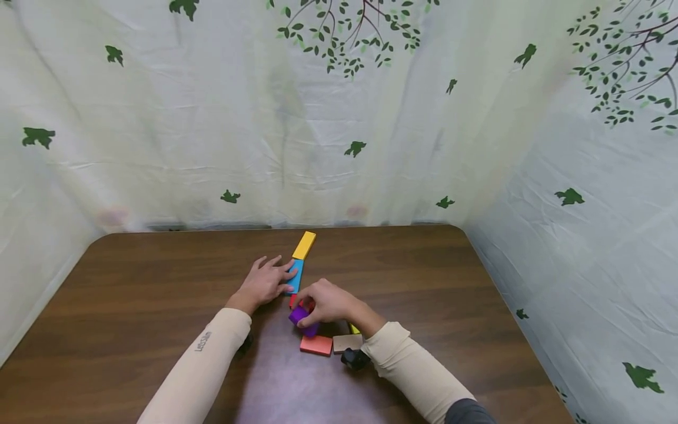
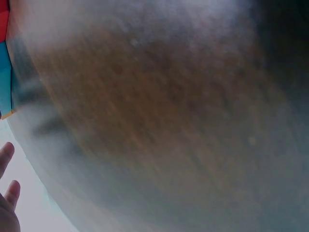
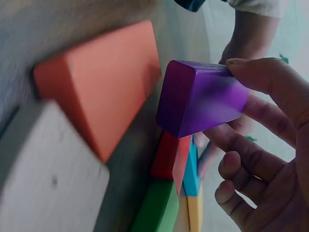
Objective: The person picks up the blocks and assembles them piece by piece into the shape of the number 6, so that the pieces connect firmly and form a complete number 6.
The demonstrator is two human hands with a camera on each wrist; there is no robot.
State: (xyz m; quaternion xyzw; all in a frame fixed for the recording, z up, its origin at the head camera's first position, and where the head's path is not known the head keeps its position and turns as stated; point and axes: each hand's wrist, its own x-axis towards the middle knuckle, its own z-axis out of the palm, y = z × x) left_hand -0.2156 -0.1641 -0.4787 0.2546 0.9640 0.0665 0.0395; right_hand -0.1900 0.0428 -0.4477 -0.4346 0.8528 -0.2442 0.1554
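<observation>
My right hand (image 1: 331, 303) pinches a purple block (image 3: 203, 99) between thumb and fingers, close over the near end of a row of blocks. In that row, a red block (image 3: 171, 154) lies beyond the purple one, then a blue block (image 1: 296, 272), then a yellow-orange block (image 1: 304, 245) farthest away. The fingers of my left hand (image 1: 263, 282) are spread, with their tips at the blue block's left side. A green block (image 3: 157, 210) beside the red one shows in the right wrist view; my right hand hides it in the head view.
Nearer me lie a coral block (image 1: 316, 345) and a pale wooden block (image 1: 347, 343), with a yellow block (image 1: 354, 329) partly under my right wrist. All stand on a brown wooden table (image 1: 159, 282). A leaf-patterned white curtain (image 1: 254, 118) hangs behind it.
</observation>
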